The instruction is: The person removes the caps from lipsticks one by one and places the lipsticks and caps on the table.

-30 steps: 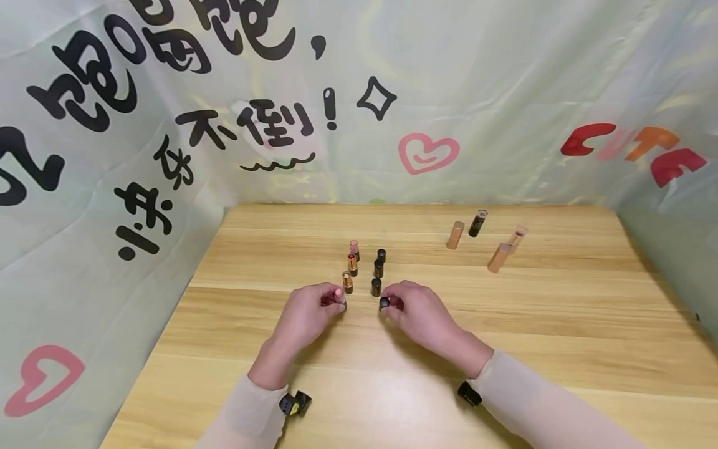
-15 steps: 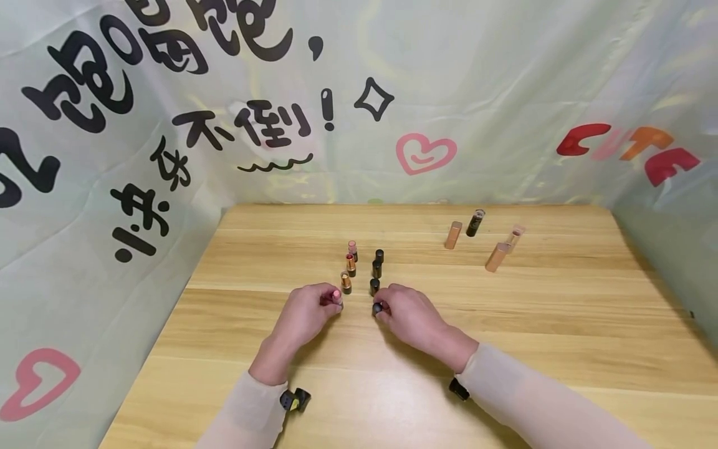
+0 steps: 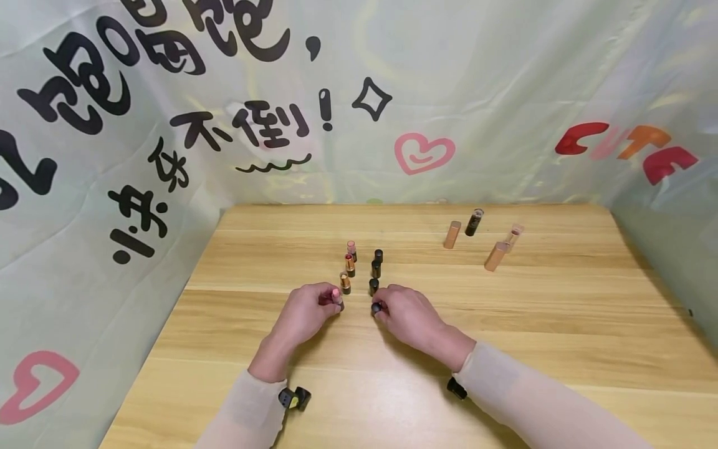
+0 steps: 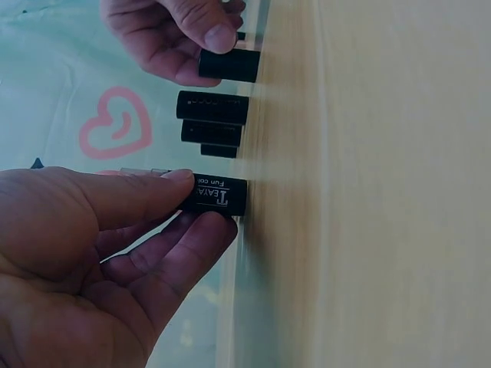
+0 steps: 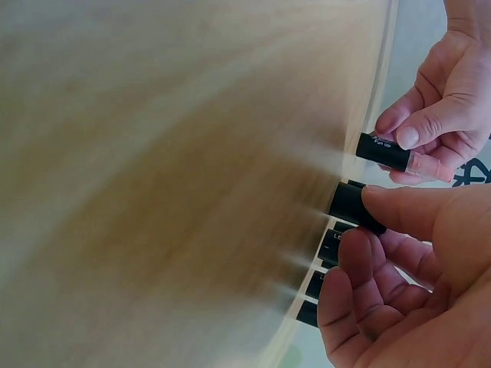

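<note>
My left hand (image 3: 305, 315) pinches an uncapped pink lipstick (image 3: 336, 297) by its black base, which bears white lettering in the left wrist view. It stands upright, close to the tabletop. Across a small gap, my right hand (image 3: 412, 318) pinches a black lipstick cap (image 5: 357, 208) between thumb and fingers. Beyond the left hand runs a row of open lipsticks: one with a gold collar (image 3: 345, 284), a red one (image 3: 350, 265) and a pink one (image 3: 351, 249). Alongside them, beyond the right hand, stand black caps, the nearest (image 3: 374, 285) partly behind the fingers.
At the back right stand a rose-gold tube (image 3: 452, 235), a black tube with a clear top (image 3: 474, 222), a second rose-gold tube (image 3: 496, 257) and a pinkish see-through tube (image 3: 515, 236). A printed cloth (image 3: 336, 181) hangs behind the wooden table (image 3: 533, 349).
My right hand has moved slightly left with the black cap, into line with the other caps. The left hand keeps its grip on the pink lipstick, nearly still.
</note>
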The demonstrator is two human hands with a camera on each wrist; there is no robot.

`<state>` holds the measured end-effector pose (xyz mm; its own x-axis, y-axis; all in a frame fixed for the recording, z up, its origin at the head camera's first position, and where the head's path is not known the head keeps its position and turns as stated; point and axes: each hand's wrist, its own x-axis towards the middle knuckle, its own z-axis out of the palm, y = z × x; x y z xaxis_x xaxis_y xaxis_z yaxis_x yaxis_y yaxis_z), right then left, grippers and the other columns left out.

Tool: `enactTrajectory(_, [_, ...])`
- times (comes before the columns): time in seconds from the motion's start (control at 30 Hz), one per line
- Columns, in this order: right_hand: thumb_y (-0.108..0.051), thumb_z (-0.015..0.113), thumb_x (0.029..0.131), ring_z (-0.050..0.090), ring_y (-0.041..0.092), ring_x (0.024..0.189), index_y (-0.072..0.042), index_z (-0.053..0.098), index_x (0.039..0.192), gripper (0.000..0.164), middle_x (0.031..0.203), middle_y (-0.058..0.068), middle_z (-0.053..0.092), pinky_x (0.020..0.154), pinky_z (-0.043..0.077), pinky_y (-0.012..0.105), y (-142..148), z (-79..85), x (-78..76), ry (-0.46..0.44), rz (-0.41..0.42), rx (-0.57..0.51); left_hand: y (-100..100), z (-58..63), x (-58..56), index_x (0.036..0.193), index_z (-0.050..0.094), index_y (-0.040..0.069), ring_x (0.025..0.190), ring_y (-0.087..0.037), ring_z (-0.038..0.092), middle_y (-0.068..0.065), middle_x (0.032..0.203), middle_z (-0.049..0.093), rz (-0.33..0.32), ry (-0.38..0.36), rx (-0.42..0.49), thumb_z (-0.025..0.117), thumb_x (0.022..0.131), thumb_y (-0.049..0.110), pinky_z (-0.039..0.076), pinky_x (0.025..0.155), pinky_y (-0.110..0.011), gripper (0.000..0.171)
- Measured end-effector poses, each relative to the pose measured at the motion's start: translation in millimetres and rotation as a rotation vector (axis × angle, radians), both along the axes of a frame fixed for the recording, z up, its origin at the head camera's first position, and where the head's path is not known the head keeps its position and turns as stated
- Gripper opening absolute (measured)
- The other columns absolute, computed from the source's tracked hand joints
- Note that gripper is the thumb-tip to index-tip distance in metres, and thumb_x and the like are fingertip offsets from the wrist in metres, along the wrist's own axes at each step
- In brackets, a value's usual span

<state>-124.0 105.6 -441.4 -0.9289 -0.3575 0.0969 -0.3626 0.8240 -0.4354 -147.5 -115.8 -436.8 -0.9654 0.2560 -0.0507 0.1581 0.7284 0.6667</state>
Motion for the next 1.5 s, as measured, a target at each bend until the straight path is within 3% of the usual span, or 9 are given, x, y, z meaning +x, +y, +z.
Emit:
enactTrajectory(0.6, [-0.018, 0.073, 0.086, 0.061, 0.010, 0.080, -0.016, 0.071, 0.100, 0.015, 0.089, -0.003, 0.067, 0.073, 0.052, 0.033, -0.1, -1.1, -0.4, -0.009, -0.004, 0.001, 1.7, -0.7, -0.1, 0.090, 0.069, 0.019, 0.075, -0.009, 0.059, 0.009, 0.081, 0.067, 0.010, -0.022, -0.011, 0.077, 0.084, 0.015, 0.051, 0.076, -0.031, 0.011])
enactTrajectory(0.83, [-0.018, 0.074, 0.085, 0.055, 0.008, 0.072, -0.017, 0.070, 0.093, 0.010, 0.081, -0.006, 0.064, 0.066, 0.048, 0.030, 0.2, -1.3, -1.0, -0.032, -0.015, -0.011, 1.1, -1.6, -0.6, 0.092, 0.070, 0.018, 0.076, -0.008, 0.061, 0.009, 0.083, 0.069, 0.010, -0.025, -0.011, 0.077, 0.084, 0.014, 0.052, 0.076, -0.031, 0.012])
enactTrajectory(1.0, [-0.019, 0.075, 0.084, 0.053, 0.008, 0.069, -0.016, 0.070, 0.094, 0.013, 0.077, -0.007, 0.061, 0.064, 0.046, 0.029, 1.5, 0.9, -0.6, -0.062, -0.031, -0.026, -0.5, -2.1, -0.9, 0.095, 0.071, 0.017, 0.076, -0.008, 0.061, 0.009, 0.083, 0.069, 0.004, -0.019, -0.013, 0.078, 0.083, 0.015, 0.053, 0.076, -0.031, 0.014])
enactTrajectory(1.17, [-0.020, 0.076, 0.083, 0.058, 0.010, 0.075, -0.013, 0.070, 0.101, 0.020, 0.084, -0.005, 0.066, 0.070, 0.051, 0.032, 5.0, 4.0, 0.5, -0.101, -0.069, -0.033, -3.7, -1.2, -0.4, 0.101, 0.072, 0.016, 0.077, -0.008, 0.061, 0.008, 0.085, 0.069, -0.003, -0.029, -0.035, 0.077, 0.084, 0.016, 0.053, 0.076, -0.031, 0.018])
enactTrajectory(1.33, [-0.020, 0.076, 0.083, 0.065, 0.014, 0.086, -0.010, 0.069, 0.109, 0.029, 0.095, -0.001, 0.070, 0.080, 0.055, 0.035, 12.2, 7.6, 1.9, -0.100, -0.084, -0.039, -10.0, 4.7, 1.4, 0.112, 0.070, 0.012, 0.081, -0.011, 0.061, 0.004, 0.091, 0.069, 0.011, -0.036, -0.065, 0.074, 0.085, 0.012, 0.053, 0.077, -0.031, 0.027])
enactTrajectory(1.5, [-0.018, 0.073, 0.085, 0.064, 0.011, 0.083, -0.010, 0.069, 0.111, 0.028, 0.094, -0.002, 0.070, 0.077, 0.055, 0.032, 25.0, 12.3, 2.4, -0.075, -0.099, -0.042, -14.6, 18.3, 2.5, 0.116, 0.067, 0.010, 0.079, -0.014, 0.056, 0.000, 0.095, 0.067, 0.083, -0.016, -0.051, 0.064, 0.090, 0.005, 0.049, 0.072, -0.029, 0.027])
